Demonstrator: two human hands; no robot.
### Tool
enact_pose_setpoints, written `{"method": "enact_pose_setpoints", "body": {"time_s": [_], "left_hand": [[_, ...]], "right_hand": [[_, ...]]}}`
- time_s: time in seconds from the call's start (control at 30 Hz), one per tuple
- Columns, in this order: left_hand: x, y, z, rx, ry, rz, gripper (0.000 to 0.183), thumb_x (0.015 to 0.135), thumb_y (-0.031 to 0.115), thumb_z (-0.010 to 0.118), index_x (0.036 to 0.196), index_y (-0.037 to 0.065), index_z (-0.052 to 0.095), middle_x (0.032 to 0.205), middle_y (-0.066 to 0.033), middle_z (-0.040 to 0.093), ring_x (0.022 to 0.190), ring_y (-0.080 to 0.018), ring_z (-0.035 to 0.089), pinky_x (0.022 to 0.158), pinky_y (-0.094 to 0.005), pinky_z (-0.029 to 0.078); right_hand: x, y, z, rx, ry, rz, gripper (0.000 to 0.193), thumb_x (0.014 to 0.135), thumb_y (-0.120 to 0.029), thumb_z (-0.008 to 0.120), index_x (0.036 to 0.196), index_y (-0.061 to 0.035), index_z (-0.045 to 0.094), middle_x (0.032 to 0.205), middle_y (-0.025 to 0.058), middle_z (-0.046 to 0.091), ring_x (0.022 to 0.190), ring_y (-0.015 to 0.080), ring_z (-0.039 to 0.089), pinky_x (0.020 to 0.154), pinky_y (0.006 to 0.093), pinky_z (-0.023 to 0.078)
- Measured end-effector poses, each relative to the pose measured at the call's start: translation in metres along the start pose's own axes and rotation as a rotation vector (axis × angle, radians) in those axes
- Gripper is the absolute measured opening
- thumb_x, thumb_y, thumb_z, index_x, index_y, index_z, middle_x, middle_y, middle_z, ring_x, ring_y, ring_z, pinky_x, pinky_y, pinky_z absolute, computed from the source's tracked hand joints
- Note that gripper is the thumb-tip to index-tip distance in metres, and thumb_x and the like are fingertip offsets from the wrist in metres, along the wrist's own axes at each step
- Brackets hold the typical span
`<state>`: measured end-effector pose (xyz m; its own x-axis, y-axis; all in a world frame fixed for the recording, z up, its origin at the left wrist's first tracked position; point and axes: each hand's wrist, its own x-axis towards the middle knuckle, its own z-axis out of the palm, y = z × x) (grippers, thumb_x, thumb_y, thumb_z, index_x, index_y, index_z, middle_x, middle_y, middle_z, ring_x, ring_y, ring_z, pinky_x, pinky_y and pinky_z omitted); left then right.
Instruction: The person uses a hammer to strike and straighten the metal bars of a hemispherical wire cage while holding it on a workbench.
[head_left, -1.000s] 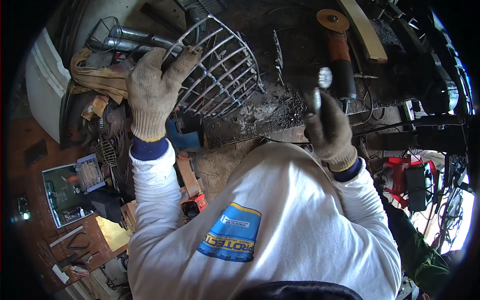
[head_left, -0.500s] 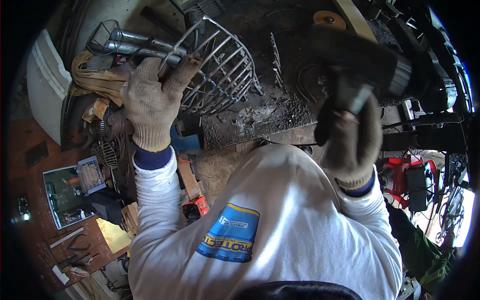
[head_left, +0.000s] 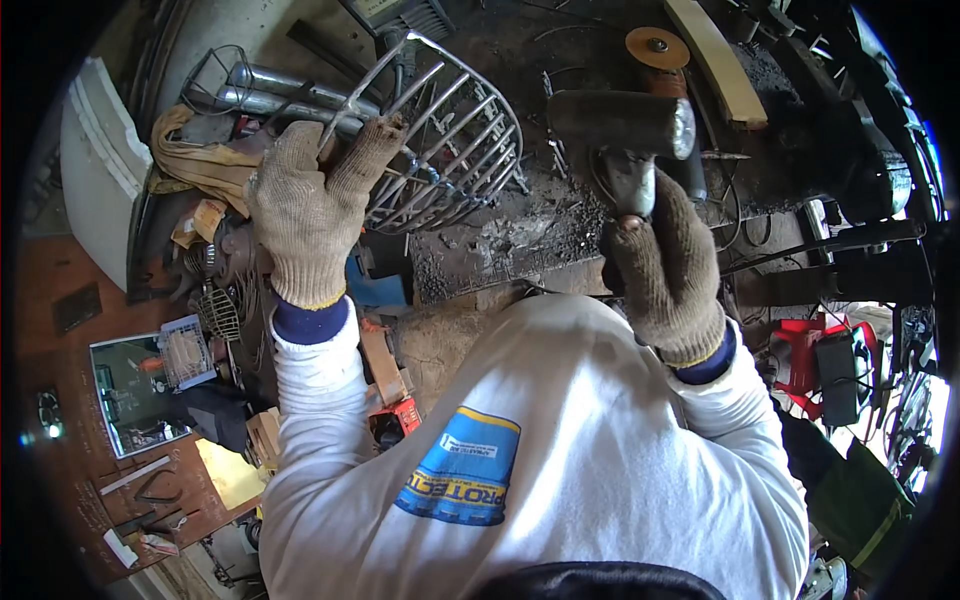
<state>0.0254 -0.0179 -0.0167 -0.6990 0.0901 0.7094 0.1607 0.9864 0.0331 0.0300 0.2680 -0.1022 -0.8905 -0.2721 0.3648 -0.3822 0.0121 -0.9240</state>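
A worn knitted glove covers my left hand [head_left: 308, 205], which grips the near left edge of a curved cage of welded metal bars [head_left: 462, 150]. Its thumb lies along the bars; the curled fingers are partly hidden. To the right, my gloved right hand [head_left: 665, 270] is closed round the handle of a hammer [head_left: 622, 122]. The hammer has a thick cylindrical dark head with a bright worn face, held over the bench, to the right of the cage and apart from it.
Dark grit and flakes lie on the workbench [head_left: 510, 245]. Toward the back are an angle grinder with an orange disc [head_left: 657, 47] and a pale bar [head_left: 715, 62]. Shiny metal tubes [head_left: 290, 90] and a tan cloth [head_left: 195, 165] lie left. A red chair [head_left: 795, 350] stands right.
My right hand and the hammer have moved left, nearer the cage, and the hammer is no longer smeared by motion. The cage and my left hand have shifted only slightly.
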Motion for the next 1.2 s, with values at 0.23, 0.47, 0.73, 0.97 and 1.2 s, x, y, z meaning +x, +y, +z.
{"method": "enact_pose_setpoints", "body": {"time_s": [0.23, 0.47, 0.73, 0.97, 1.2], "left_hand": [[0.000, 0.009, -0.010, -0.061, 0.018, -0.008, 0.043, 0.077, 0.045, 0.081, 0.074, 0.005, 0.066, 0.061, -0.0067, 0.062, 0.051, -0.0200, 0.058, 0.049, -0.0308, 0.044], [-0.002, 0.010, -0.010, -0.089, -0.048, -0.091, 0.045, 0.080, 0.046, 0.079, 0.086, 0.003, 0.069, 0.066, -0.0089, 0.063, 0.056, -0.0205, 0.058, 0.053, -0.0331, 0.046], [-0.001, -0.022, -0.001, -0.298, -0.126, -0.224, 0.041, 0.088, 0.041, 0.071, 0.089, 0.000, 0.066, 0.067, -0.0090, 0.060, 0.061, -0.0204, 0.056, 0.059, -0.0322, 0.044], [0.002, -0.030, 0.013, -0.390, -0.213, -0.167, 0.044, 0.090, 0.043, 0.068, 0.086, 0.000, 0.065, 0.065, -0.0091, 0.056, 0.060, -0.0197, 0.053, 0.058, -0.0335, 0.042], [0.014, -0.035, 0.020, -0.382, -0.407, -0.155, 0.045, 0.092, 0.042, 0.065, 0.100, -0.003, 0.068, 0.080, -0.0045, 0.064, 0.074, -0.0120, 0.056, 0.068, -0.0280, 0.044]], "right_hand": [[-0.005, -0.002, 0.012, -0.082, -0.054, 0.108, 0.043, 0.097, -0.021, 0.056, 0.133, 0.0030, 0.049, 0.092, 0.0159, 0.064, 0.080, 0.0270, 0.064, 0.070, 0.0343, 0.050], [-0.003, 0.006, 0.014, -0.061, -0.028, -0.037, 0.044, 0.099, -0.021, 0.053, 0.133, 0.0061, 0.046, 0.088, 0.0129, 0.063, 0.070, 0.0198, 0.060, 0.061, 0.0294, 0.047], [-0.014, 0.026, -0.002, 0.170, 0.151, -0.086, 0.049, 0.099, -0.028, 0.054, 0.129, 0.0086, 0.045, 0.083, 0.0076, 0.060, 0.064, 0.0127, 0.054, 0.057, 0.0246, 0.043], [-0.014, 0.055, 0.002, -0.088, 0.062, -0.255, 0.044, 0.091, -0.022, 0.069, 0.123, 0.0036, 0.054, 0.093, 0.0131, 0.068, 0.073, 0.0245, 0.068, 0.067, 0.0313, 0.053], [-0.004, 0.060, -0.005, -0.146, 0.035, -0.350, 0.040, 0.087, -0.023, 0.072, 0.119, -0.0012, 0.061, 0.096, 0.0099, 0.069, 0.080, 0.0250, 0.068, 0.074, 0.0352, 0.053]]}}
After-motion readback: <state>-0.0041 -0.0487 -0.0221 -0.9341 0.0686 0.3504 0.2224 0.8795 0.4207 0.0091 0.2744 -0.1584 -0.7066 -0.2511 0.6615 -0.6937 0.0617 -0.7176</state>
